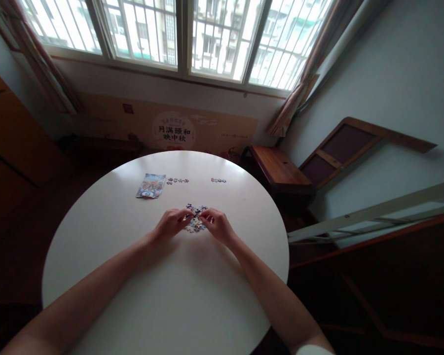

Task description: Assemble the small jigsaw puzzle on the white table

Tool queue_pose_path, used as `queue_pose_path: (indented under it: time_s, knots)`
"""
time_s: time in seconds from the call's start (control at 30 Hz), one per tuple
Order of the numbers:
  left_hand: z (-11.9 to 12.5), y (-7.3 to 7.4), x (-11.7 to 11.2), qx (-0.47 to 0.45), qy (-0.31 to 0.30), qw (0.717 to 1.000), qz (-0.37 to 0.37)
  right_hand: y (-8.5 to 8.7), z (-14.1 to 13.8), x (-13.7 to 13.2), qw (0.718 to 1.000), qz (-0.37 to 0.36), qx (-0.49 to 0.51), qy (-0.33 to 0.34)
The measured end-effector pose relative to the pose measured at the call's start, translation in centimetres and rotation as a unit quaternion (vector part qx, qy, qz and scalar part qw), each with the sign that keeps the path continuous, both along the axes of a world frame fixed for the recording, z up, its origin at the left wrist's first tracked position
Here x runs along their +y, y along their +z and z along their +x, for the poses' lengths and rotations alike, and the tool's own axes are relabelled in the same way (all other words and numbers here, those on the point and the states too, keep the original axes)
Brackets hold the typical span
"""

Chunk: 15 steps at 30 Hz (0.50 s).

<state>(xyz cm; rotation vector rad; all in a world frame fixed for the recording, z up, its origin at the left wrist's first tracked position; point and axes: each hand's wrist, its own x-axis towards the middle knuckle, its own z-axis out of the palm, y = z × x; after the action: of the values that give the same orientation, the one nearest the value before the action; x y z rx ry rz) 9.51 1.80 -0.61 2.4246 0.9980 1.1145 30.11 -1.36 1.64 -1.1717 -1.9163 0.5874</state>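
Note:
A small heap of jigsaw puzzle pieces [196, 226] lies on the round white table [163, 301]. From the left, my left hand [173, 220] reaches to the heap with thumb and fingers pinched together. My right hand [215, 221] comes in from the right, its fingertips also pinched over the pieces. The fingertips of both hands nearly meet above the heap. Whatever sits between them is too small to make out.
A colourful picture sheet or packet [150, 186] lies at the table's back left. Beside it is a loose row of puzzle pieces [178, 180]. Farther right lies a short joined strip of pieces [218, 180]. A wooden bench [279, 165] stands behind the table at right.

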Motion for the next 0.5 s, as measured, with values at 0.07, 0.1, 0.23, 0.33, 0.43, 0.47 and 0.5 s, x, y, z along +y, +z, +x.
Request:
queue_pose_path:
  time_s: [0.07,0.1,0.23,0.33,0.43,0.47,0.5]
  knots:
    - [0.02,0.01,-0.01,0.0,0.001,1.0,0.0,0.15,-0.02,-0.03,1.0,-0.001,-0.001,0.0]
    - [0.02,0.01,-0.01,0.001,0.001,1.0,0.0,0.22,-0.04,-0.05,1.0,-0.001,-0.001,-0.001]
    - [0.0,0.0,0.03,0.002,0.001,1.0,-0.001,0.38,-0.1,-0.1,1.0,-0.002,0.0,-0.001]
    - [0.0,-0.04,0.08,0.004,-0.001,1.0,-0.004,0.3,-0.11,-0.1,1.0,-0.003,0.001,0.0]
    - [0.03,-0.06,0.08,0.005,-0.001,1.0,-0.001,0.22,-0.08,-0.09,1.0,-0.005,0.0,0.0]
    - [0.04,-0.05,0.07,0.005,-0.001,1.0,-0.001,0.22,-0.07,-0.08,1.0,-0.006,0.001,0.001]
    - [0.05,-0.03,0.06,0.005,0.0,1.0,-0.002,0.22,-0.07,-0.07,1.0,-0.006,0.001,0.001]
